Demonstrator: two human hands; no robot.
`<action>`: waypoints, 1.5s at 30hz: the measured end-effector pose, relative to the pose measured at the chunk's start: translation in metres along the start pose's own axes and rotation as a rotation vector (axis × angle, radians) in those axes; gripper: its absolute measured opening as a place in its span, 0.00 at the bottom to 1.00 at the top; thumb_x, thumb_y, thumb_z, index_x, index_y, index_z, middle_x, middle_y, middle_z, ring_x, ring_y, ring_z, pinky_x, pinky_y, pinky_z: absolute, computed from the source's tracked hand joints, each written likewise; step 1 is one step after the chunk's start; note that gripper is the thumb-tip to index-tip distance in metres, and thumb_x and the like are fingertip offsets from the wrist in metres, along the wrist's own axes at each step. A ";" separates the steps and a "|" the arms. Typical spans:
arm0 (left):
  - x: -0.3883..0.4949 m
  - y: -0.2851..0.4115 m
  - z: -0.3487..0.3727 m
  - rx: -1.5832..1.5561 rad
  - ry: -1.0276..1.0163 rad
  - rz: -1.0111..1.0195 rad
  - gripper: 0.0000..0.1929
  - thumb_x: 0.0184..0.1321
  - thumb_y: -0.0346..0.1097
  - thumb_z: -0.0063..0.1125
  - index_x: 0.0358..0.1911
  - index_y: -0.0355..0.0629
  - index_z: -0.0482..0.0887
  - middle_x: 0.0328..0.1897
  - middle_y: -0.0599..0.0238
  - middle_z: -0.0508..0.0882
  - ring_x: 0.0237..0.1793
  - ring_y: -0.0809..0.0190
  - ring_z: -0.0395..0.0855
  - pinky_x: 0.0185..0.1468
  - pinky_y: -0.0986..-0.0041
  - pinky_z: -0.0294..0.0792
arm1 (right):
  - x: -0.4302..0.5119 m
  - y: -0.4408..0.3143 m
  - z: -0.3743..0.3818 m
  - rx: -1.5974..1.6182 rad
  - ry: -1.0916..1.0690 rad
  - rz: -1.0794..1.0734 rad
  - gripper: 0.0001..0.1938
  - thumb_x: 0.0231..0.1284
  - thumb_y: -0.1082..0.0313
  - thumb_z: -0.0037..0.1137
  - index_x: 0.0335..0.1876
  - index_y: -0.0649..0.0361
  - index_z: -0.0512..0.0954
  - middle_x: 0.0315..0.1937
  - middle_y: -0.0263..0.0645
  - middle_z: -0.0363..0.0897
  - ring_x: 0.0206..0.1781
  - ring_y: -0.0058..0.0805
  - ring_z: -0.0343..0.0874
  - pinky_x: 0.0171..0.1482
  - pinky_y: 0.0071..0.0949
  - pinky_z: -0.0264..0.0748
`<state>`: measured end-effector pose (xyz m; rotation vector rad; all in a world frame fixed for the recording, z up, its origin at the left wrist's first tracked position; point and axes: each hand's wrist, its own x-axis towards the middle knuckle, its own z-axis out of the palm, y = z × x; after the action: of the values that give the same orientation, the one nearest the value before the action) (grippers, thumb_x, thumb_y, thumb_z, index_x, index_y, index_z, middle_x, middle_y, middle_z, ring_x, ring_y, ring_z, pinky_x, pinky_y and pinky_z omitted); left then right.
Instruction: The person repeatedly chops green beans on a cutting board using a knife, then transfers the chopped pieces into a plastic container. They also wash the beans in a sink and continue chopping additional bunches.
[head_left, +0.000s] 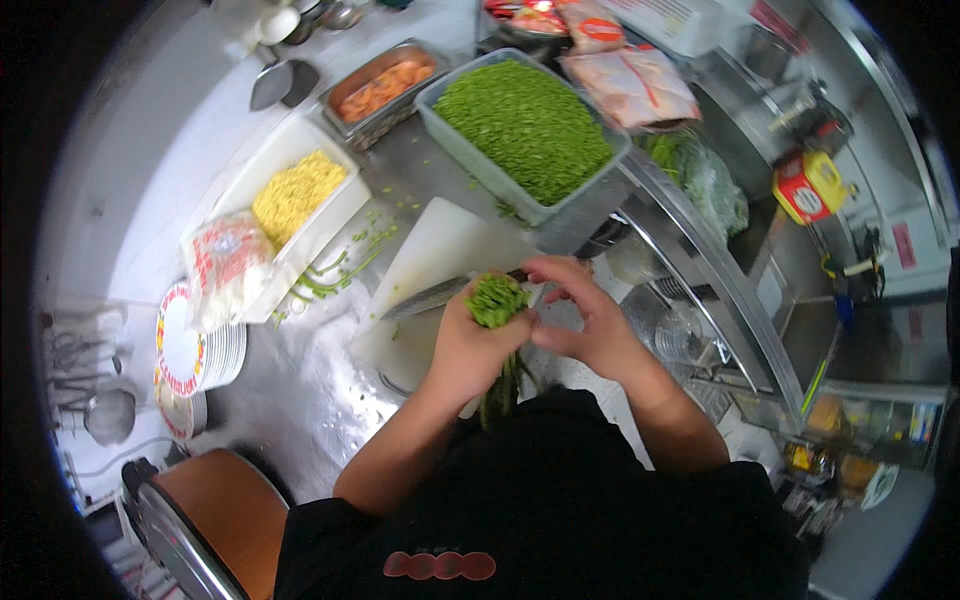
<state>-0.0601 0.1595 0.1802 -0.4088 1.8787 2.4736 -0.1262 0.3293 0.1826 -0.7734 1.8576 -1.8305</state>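
A bundle of long green vegetable stalks (497, 301), cut ends up, is gripped in my left hand (472, 345), with the tails hanging toward my shirt. Beside its right side, my right hand (589, 322) has its fingers apart and curved, its fingertips close to the bundle; whether they touch it is unclear. Under and behind the hands a kitchen knife (427, 298) lies on a white cutting board (435, 240), its handle partly hidden. A large plastic tub of finely cut green pieces (525, 127) stands beyond the board. Loose stalks (337, 277) lie left of the board.
A white bin of yellow noodles (300, 196) and a plastic bag (229, 259) stand left, near stacked plates (180, 341). A metal pan of orange pieces (386, 86) is at the back. Packaged meat (634, 86) lies back right. The metal table edge (720, 262) curves along the right.
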 end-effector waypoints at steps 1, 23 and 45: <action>-0.002 0.003 0.011 0.157 -0.066 0.041 0.16 0.53 0.25 0.61 0.47 0.39 0.78 0.35 0.63 0.83 0.36 0.65 0.80 0.44 0.74 0.73 | -0.012 -0.006 -0.011 0.086 -0.057 0.028 0.34 0.54 0.70 0.70 0.69 0.56 0.68 0.66 0.36 0.67 0.65 0.32 0.70 0.62 0.30 0.67; -0.148 -0.075 0.292 -0.426 -1.055 -0.376 0.16 0.46 0.47 0.64 0.31 0.45 0.75 0.52 0.62 0.69 0.57 0.61 0.68 0.65 0.69 0.58 | -0.374 -0.021 -0.060 0.708 0.702 -0.234 0.11 0.72 0.76 0.53 0.55 0.63 0.81 0.36 0.30 0.83 0.33 0.12 0.76 0.34 0.16 0.72; -0.217 -0.047 0.376 -0.573 -1.714 -0.409 0.12 0.44 0.43 0.67 0.22 0.51 0.74 0.24 0.69 0.80 0.34 0.59 0.78 0.70 0.59 0.55 | -0.476 -0.105 -0.052 -0.734 0.718 -0.543 0.10 0.50 0.71 0.64 0.40 0.53 0.81 0.18 0.27 0.74 0.20 0.31 0.77 0.27 0.31 0.72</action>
<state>0.0816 0.5613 0.2747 0.9416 0.3277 1.6981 0.2113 0.6792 0.2481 -1.0108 3.1376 -1.8628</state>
